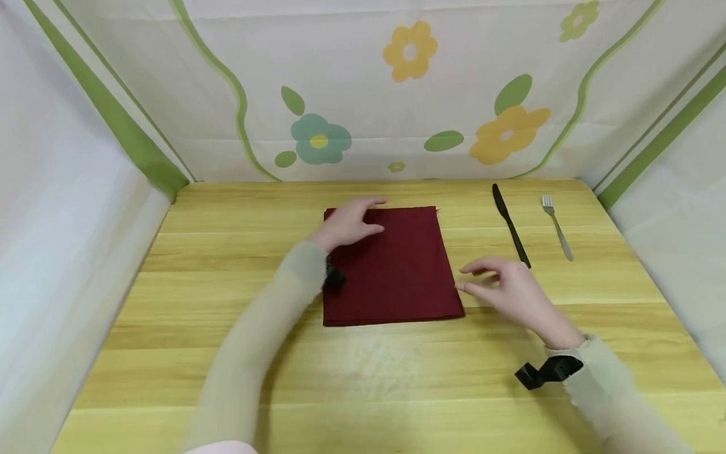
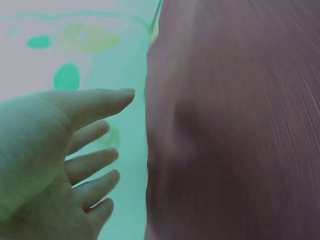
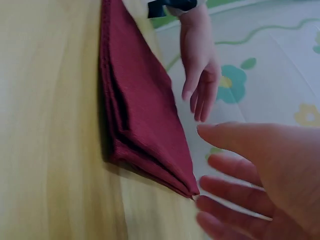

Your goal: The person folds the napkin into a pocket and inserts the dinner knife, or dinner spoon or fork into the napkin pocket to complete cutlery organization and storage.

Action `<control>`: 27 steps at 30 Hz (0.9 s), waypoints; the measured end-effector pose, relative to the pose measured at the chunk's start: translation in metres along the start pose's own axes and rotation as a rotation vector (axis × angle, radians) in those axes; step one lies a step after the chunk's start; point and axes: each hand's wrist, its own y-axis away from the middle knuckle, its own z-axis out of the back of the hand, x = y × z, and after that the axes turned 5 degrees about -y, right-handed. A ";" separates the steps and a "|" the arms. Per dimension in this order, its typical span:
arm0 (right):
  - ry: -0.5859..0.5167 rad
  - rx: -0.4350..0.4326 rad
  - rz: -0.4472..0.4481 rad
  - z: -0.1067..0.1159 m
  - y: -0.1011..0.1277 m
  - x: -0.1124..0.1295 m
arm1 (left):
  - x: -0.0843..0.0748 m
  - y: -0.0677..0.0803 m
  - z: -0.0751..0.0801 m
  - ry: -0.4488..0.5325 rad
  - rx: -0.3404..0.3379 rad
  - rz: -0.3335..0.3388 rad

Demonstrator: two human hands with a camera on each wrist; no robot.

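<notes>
A dark red cloth (image 1: 397, 271), folded into a layered square, lies flat on the wooden table. Over its upper left part hovers my left hand (image 1: 350, 224), thumb and fingers apart with nothing between them. The left wrist view shows the left hand (image 2: 60, 155) with loosely extended fingers beside the cloth (image 2: 225, 125). At the cloth's right edge is my right hand (image 1: 513, 293), its thumb and fingers spread apart; whether the thumb touches the edge I cannot tell. Stacked folds of the cloth (image 3: 145, 110) show in the right wrist view, next to the right hand (image 3: 265, 175).
A black knife (image 1: 510, 224) lies at the right, just beyond my right hand. Farther right is a small metal fork (image 1: 558, 227). White cloth walls (image 1: 363, 94) with printed flowers rise behind and beside the wooden table (image 1: 363, 391).
</notes>
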 end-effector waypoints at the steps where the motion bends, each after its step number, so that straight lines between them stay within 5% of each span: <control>1: 0.007 0.004 0.056 -0.003 -0.002 0.000 | 0.007 0.008 0.006 -0.014 0.009 0.008; 6: 0.072 0.180 0.111 -0.018 -0.003 -0.002 | 0.028 0.041 0.019 -0.100 0.128 0.045; 12: 0.117 0.273 0.091 -0.021 0.001 -0.009 | 0.035 0.054 0.017 -0.223 0.283 0.065; 20: 0.094 0.283 0.081 -0.018 -0.008 -0.009 | 0.043 0.062 0.012 -0.221 0.250 0.038; 27: 0.064 0.241 0.035 -0.009 -0.069 -0.013 | 0.045 0.063 0.011 -0.258 0.220 0.048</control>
